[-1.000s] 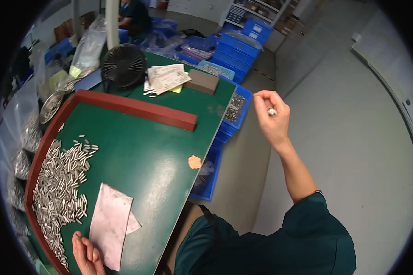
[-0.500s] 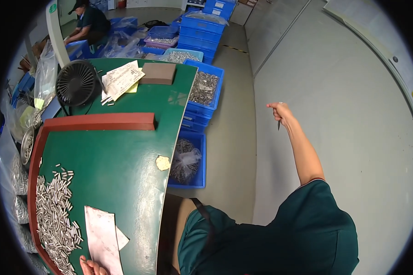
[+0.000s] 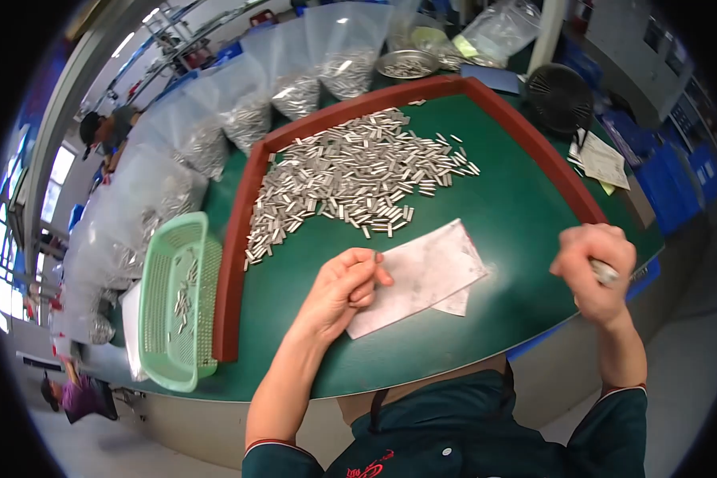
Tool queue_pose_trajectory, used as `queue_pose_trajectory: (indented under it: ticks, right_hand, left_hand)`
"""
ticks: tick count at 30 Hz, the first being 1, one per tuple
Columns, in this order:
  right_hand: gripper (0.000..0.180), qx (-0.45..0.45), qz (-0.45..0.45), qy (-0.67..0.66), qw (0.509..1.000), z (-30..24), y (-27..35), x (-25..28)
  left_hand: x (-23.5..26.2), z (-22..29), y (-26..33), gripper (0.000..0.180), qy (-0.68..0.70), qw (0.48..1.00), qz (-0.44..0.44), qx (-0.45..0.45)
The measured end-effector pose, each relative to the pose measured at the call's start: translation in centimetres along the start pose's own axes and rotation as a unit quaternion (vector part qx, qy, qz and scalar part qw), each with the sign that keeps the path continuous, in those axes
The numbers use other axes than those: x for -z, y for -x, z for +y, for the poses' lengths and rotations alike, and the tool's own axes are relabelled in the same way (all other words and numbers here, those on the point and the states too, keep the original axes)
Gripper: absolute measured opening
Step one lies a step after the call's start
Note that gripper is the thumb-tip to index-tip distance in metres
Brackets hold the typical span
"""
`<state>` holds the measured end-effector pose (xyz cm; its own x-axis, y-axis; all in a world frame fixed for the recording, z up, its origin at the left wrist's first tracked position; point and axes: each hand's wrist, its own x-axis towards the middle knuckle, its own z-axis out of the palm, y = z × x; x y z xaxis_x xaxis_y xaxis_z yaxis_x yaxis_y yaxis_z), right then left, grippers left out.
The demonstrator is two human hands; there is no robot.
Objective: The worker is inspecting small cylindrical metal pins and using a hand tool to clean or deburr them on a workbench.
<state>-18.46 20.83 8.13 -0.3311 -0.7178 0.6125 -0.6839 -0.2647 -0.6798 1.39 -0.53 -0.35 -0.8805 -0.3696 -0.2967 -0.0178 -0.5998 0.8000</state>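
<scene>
On the green table (image 3: 518, 191) spreads a heap of short, shiny metal pins (image 3: 358, 163). My left hand (image 3: 338, 295) is closed, fingers curled, above the left end of a smudged white paper sheet (image 3: 422, 275); whatever its fingertips pinch is too small to make out. Farther right, over the table's near edge, my right hand (image 3: 593, 263) makes a fist, slightly blurred. A pale, rounded bit shows at that fist, but its kind is unclear. A second, smaller paper lies partly under the sheet.
A red-brown raised border (image 3: 229, 311) frames the table area. Left of it sits a green plastic basket (image 3: 155, 319) with some pins. Clear bags of metal parts (image 3: 346, 68) line the far side, beside a metal bowl (image 3: 406, 64). A black fan (image 3: 560, 97) and papers (image 3: 604, 159) stand right.
The view has swung left, from the aisle and grey wall to the table. My right hand, stretched out holding a dark thin stick, is now by the table edge; that stick no longer shows.
</scene>
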Motion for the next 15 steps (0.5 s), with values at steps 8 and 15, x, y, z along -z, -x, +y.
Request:
queue_pose_trajectory:
  ticks: [8,15]
  right_hand:
    - [0.022,-0.020,0.001,-0.131,0.991,3.4,-5.5,-11.5]
    - [0.026,-0.011,0.040,-0.183,0.982,4.7,-6.2,-13.4]
  left_hand:
    - [-7.7,6.3,7.9,0.017,-0.096,0.989,-0.089,0.070]
    - [-8.6,7.4,9.8,0.010,-0.181,0.967,-0.175,-0.033]
